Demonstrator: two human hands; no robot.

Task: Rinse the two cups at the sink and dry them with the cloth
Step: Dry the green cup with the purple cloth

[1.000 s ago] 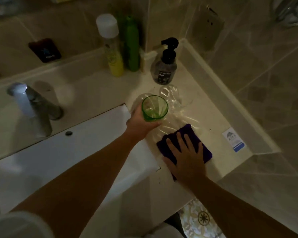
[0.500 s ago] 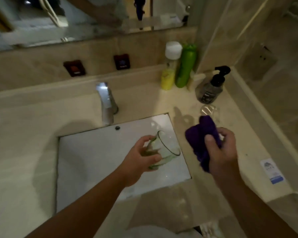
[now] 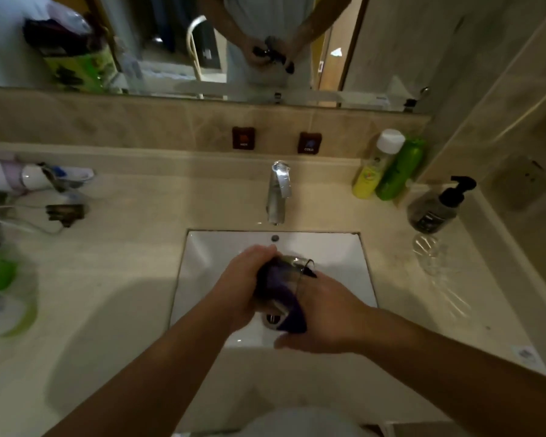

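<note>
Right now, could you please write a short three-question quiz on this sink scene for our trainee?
1. True or false: the dark purple cloth is stuffed inside the clear glass cup held over the white rectangular sink.
2. Which hand grips that cup? A) left hand B) right hand
3. Fill in: the second clear glass cup stands on the counter just in front of the ____ pump bottle.

Key: 1 true; 2 A; 3 dark

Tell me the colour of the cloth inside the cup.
Purple cloth, seen in the head view.
</note>
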